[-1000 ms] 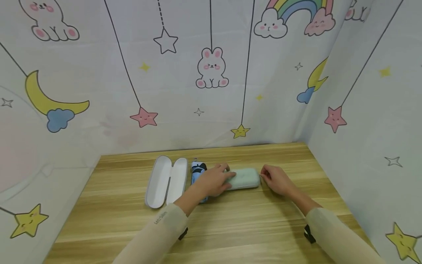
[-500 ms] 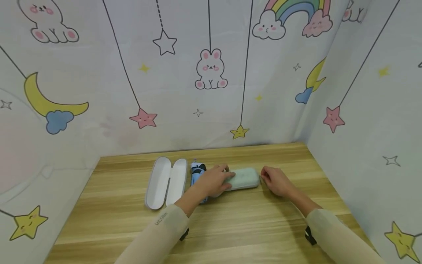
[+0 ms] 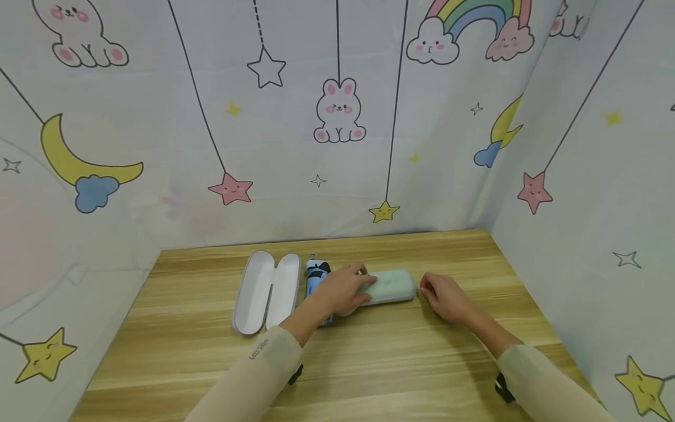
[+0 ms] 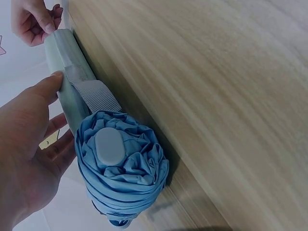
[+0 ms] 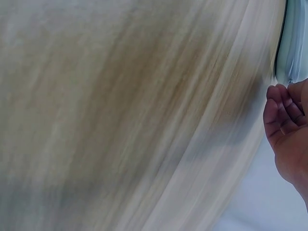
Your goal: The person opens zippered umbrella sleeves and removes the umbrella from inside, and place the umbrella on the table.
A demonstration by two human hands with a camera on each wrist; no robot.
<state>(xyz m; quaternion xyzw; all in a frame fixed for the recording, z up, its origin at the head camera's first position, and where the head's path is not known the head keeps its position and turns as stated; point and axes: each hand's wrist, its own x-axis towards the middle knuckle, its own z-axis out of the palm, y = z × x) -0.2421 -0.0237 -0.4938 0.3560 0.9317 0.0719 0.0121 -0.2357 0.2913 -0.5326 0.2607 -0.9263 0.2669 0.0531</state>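
A mint green zippered case (image 3: pixel 390 286) lies lengthwise across the table. My left hand (image 3: pixel 345 288) holds its left end, with the thumb on the near side and fingers over the top and far side. At the right end, my right hand (image 3: pixel 444 298) pinches a tiny zipper pull, mostly hidden by the fingertips. The left wrist view shows a grey ribbed strap (image 4: pixel 98 96) on the case's left end. Just left of the case lies a folded blue umbrella (image 4: pixel 127 178), partly behind my left hand in the head view.
A white hard glasses case (image 3: pixel 254 296) lies opened flat left of the umbrella. The wood-patterned table (image 3: pixel 390 363) meets a cartoon-printed cloth backdrop (image 3: pixel 295 205) at the back and on both sides.
My right hand has shifted slightly toward me and to the right, still at the case's right end. The left hand and the case stay put.
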